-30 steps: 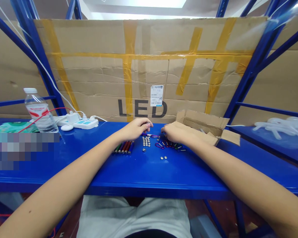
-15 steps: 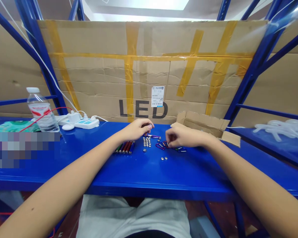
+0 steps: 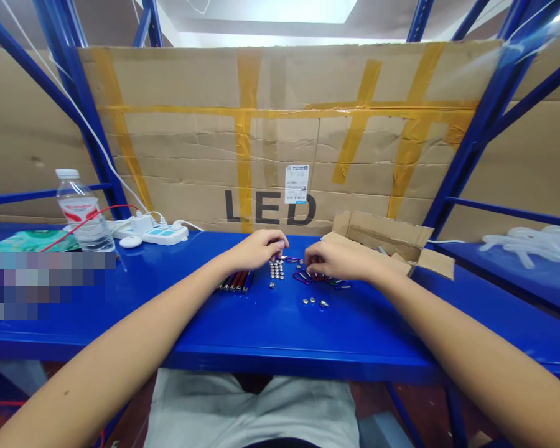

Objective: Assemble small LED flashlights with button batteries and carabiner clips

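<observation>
My left hand (image 3: 261, 247) hovers behind a block of small round silver button cells (image 3: 277, 269), its fingers curled together; what they hold, if anything, I cannot make out. Beside it lies a purple carabiner (image 3: 290, 259). My right hand (image 3: 336, 260) is closed with fingertips down over a row of coloured carabiners (image 3: 301, 277), covering part of them; its grip is hidden. Left of the cells, slim metallic tubes (image 3: 236, 281) with silver ends lie side by side, partly behind my left forearm. Several loose silver pieces (image 3: 312, 300) rest nearer the front.
An open cardboard box (image 3: 382, 233) stands behind my right hand. To the left are a water bottle (image 3: 84, 214), a white power strip (image 3: 165, 234) with cables, and a green packet (image 3: 32, 240). A large cardboard sheet (image 3: 191, 149) backs the blue table (image 3: 280, 336).
A third silver piece now lies beside the two at the front right. My right hand has shifted slightly left over the carabiners. My left fingers have dipped lower, towards the block of cells.
</observation>
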A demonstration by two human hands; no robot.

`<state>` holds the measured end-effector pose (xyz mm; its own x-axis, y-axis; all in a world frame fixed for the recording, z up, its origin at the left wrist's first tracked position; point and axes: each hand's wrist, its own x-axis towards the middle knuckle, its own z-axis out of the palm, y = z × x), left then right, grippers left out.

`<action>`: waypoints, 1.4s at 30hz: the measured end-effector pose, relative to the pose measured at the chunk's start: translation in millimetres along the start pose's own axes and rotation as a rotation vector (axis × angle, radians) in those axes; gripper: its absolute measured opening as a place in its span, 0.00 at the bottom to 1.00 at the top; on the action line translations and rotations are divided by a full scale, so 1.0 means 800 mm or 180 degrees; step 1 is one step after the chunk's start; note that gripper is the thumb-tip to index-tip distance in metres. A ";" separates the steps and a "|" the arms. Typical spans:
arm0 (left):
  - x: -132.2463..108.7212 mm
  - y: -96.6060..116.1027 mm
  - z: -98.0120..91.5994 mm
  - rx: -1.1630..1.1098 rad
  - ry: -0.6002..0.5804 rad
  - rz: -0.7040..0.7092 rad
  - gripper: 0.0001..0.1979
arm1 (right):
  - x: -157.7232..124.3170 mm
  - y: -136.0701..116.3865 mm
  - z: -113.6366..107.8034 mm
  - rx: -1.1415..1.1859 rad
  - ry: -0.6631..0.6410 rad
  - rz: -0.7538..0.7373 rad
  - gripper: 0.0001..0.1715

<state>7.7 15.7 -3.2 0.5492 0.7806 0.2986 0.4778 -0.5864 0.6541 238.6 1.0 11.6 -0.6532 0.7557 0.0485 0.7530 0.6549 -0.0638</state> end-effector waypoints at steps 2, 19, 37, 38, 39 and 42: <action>0.000 0.001 -0.001 0.0272 0.0040 0.0021 0.08 | 0.014 0.000 0.009 -0.0202 0.0188 0.0053 0.11; -0.003 0.007 -0.004 0.0571 0.0186 0.0126 0.09 | 0.051 -0.001 0.038 0.0157 0.0102 0.0070 0.09; -0.001 0.007 0.021 -0.0378 -0.0164 0.0413 0.09 | 0.005 -0.011 0.005 0.2316 0.1534 -0.0527 0.09; -0.001 0.008 0.021 -0.0357 -0.0183 0.0478 0.08 | 0.006 -0.011 0.007 0.2350 0.1488 -0.0514 0.09; -0.002 0.010 0.022 -0.0347 -0.0188 0.0511 0.08 | 0.007 -0.011 0.009 0.2407 0.1458 -0.0487 0.08; -0.003 0.012 0.023 -0.0317 -0.0166 0.0487 0.06 | 0.009 -0.006 0.014 0.2554 0.1419 -0.0392 0.08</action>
<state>23.7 4.6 -10.6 0.6463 0.6701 0.3650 0.3171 -0.6709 0.6703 229.0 3.1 1.5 -0.5085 0.7220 0.4692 0.2905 0.6568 -0.6958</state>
